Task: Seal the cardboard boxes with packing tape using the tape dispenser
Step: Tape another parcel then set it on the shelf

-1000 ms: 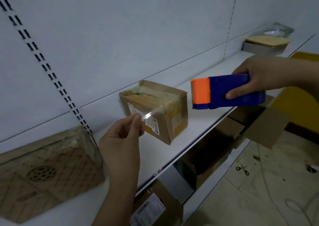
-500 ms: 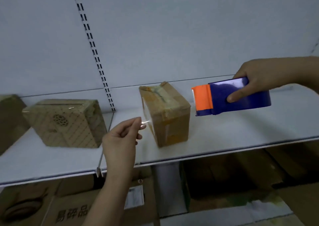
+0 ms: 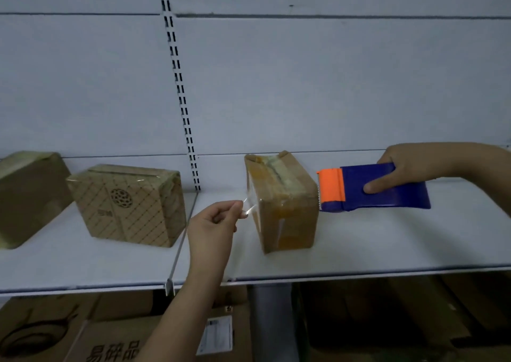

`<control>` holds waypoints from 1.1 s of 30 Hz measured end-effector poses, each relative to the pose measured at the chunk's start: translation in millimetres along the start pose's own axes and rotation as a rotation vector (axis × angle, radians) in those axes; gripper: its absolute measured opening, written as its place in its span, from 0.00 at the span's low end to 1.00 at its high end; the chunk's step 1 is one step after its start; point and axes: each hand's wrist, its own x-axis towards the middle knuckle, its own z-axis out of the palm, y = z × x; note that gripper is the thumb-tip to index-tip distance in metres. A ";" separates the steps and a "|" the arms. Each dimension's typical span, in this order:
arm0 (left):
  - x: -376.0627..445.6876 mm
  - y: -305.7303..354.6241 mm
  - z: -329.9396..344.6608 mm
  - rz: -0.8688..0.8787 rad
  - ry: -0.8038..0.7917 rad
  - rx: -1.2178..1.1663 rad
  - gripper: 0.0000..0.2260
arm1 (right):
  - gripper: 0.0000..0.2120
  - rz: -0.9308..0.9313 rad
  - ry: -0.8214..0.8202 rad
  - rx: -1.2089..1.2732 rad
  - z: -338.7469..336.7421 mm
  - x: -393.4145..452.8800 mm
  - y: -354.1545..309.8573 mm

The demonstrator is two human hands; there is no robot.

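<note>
Mid-seal: middle box [image 3: 282,204] at 6 o'clock of the shelf [image 3: 387,245], top seam already taped; clear tape end [image 3: 250,208] pinched in left hand [image 3: 213,223], dispenser [image 3: 373,187] gripped by right hand [image 3: 406,168] at 3 o'clock. Left to do: laying, cutting. At 9 o'clock, patterned box [image 3: 127,206], well clear of the work

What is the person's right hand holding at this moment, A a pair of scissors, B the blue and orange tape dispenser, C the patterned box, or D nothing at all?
B: the right hand grips the blue body of the tape dispenser, held in the air beside the brown cardboard box, while the left hand pinches the clear tape end.
</note>
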 end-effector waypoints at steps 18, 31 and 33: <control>35.9 -17.1 39.8 -0.187 -0.033 0.447 0.35 | 0.35 -0.149 -0.256 0.028 -6.2 49.4 30.2; 41.5 -1.8 52.1 0.998 -0.332 0.942 0.18 | 0.34 -0.230 -0.287 0.020 -9.9 67.9 33.8; 50.9 -5.0 49.5 0.989 -0.377 0.945 0.18 | 0.31 -0.211 -0.285 0.024 -7.7 70.0 34.5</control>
